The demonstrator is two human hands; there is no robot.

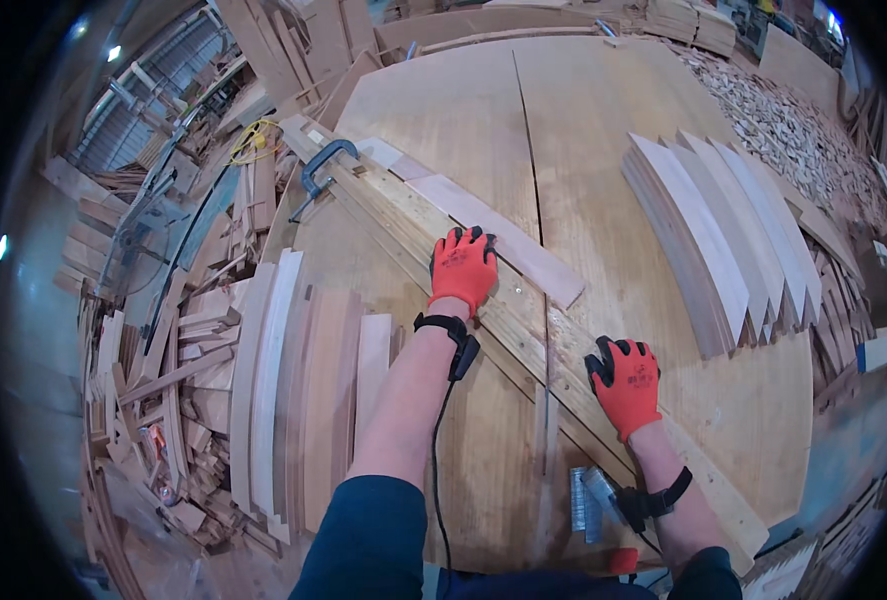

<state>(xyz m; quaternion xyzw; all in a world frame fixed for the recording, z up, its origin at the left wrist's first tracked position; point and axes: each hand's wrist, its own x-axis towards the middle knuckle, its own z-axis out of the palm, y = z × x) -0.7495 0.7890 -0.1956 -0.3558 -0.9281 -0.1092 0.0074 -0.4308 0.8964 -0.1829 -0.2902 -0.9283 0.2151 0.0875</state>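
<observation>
Head view shows a table (413, 90) bearing a long beam (523, 302), a pale board (511, 250) alongside, seemingly not yet fastened. Left hand (462, 268) and right hand (628, 385) rest half-curled over the beam, grip unclear; a clamp (311, 172) is already set at its far end.

Wooden table (633, 95) — boards (513, 305), possibly staples (591, 508)

**Site: woodworking workshop**

We class the place as a woodworking shop. Evidence: a broad wooden worktable (623, 110); a C-clamp (315, 172) on long boards (571, 366) lying across it; stacks of curved boards (698, 230) at its right side. To the left we note heaped offcuts (188, 400); beyond the right edge, a large pile of small wood pieces (768, 115). A bright lamp (113, 52) shows upper left.
</observation>
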